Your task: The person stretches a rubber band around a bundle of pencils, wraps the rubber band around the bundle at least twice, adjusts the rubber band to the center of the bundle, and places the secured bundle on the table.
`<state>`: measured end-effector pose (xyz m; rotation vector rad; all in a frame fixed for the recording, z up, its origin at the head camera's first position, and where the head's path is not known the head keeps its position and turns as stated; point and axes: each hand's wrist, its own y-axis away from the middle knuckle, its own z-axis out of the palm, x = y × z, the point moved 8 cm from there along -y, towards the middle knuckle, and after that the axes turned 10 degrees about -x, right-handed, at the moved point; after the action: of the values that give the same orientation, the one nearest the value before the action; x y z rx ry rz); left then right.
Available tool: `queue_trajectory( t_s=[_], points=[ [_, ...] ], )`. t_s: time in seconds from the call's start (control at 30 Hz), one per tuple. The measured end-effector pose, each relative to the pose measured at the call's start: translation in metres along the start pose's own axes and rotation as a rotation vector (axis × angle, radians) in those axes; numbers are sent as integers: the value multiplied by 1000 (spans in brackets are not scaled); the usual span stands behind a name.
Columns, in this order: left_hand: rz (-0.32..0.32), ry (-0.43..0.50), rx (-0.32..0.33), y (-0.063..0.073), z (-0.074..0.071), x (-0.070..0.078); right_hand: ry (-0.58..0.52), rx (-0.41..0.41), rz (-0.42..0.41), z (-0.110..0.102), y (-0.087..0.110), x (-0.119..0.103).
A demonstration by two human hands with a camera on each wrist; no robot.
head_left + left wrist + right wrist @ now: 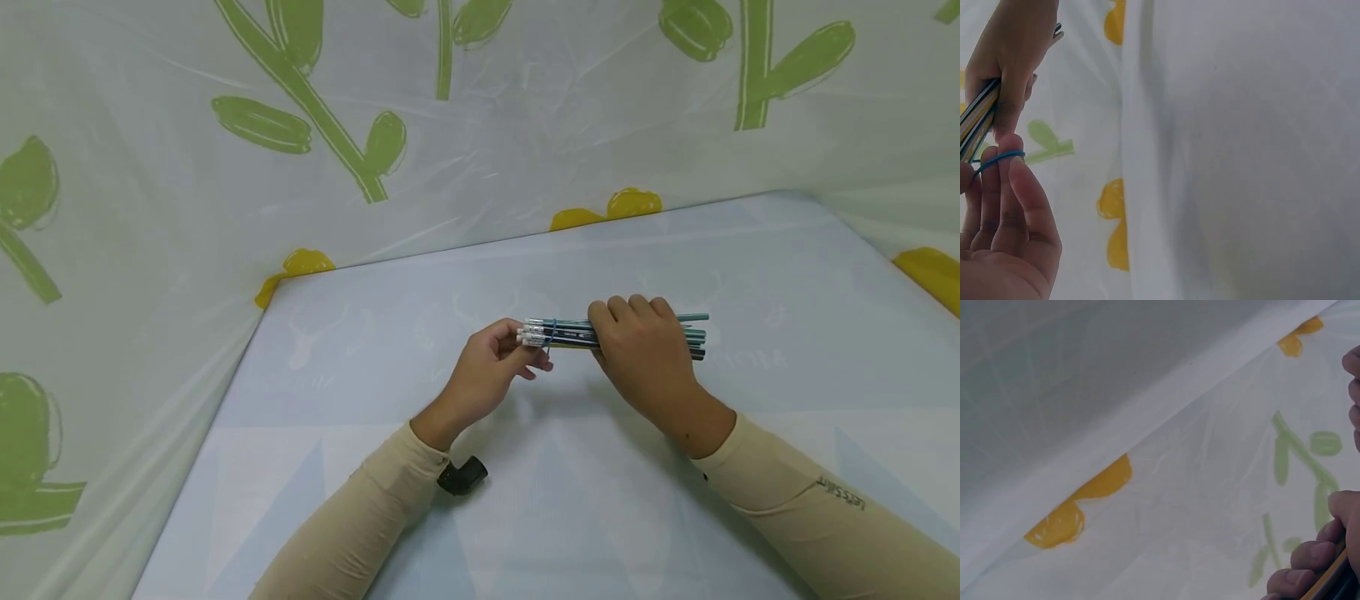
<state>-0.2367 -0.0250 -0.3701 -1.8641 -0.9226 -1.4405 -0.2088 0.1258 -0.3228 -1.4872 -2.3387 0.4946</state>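
Observation:
A bundle of pencils (573, 334) in blue-green, dark and yellow tones lies level above the table, its white erasers and metal ferrules pointing left. My right hand (647, 354) grips it round the middle, and the other ends stick out past the right side of that hand. A thin blue elastic band (1010, 154) loops round the bundle near the erasers. My left hand (483, 367) holds this band, which crosses its fingertips in the left wrist view. In the right wrist view, fingers (1313, 553) wrap the pencils at the lower right corner.
Under both hands spreads a table (360, 375) with a pale blue and white cover. A black strap piece (462, 476) shows beside the left sleeve. Behind the table's far edge hangs a white sheet (487, 167) printed with green leaves and yellow shapes.

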Motion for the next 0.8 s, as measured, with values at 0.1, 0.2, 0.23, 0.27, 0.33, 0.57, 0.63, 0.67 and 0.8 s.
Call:
queue_trajectory(
  t_s=[0.1,0.2,0.23,0.27,0.33,0.57,0.63,0.67,0.8],
  points=[
    [2,16,-12,-1,-1,-1,-24,3,-9,-1,0,0],
    [8,28,-25,-1,-2,-1,-53,8,-23,-2,0,-1],
    [12,33,-28,-2,-2,0,-62,11,-30,-2,0,-1],
    [14,36,-32,-2,-3,0,-69,16,-35,-2,1,-1],
    [16,37,-35,-1,-4,2,-77,30,-48,-2,1,-1],
    [-17,11,-62,0,-11,3,-84,54,-101,-3,2,-4],
    [-42,12,-71,0,-13,2,-78,42,-114,-2,1,-4],
    [-58,14,-76,1,-14,1,-77,33,-120,-2,1,-4],
    [-118,27,-91,2,-18,-3,-79,-2,-147,0,1,-6]
  ],
)
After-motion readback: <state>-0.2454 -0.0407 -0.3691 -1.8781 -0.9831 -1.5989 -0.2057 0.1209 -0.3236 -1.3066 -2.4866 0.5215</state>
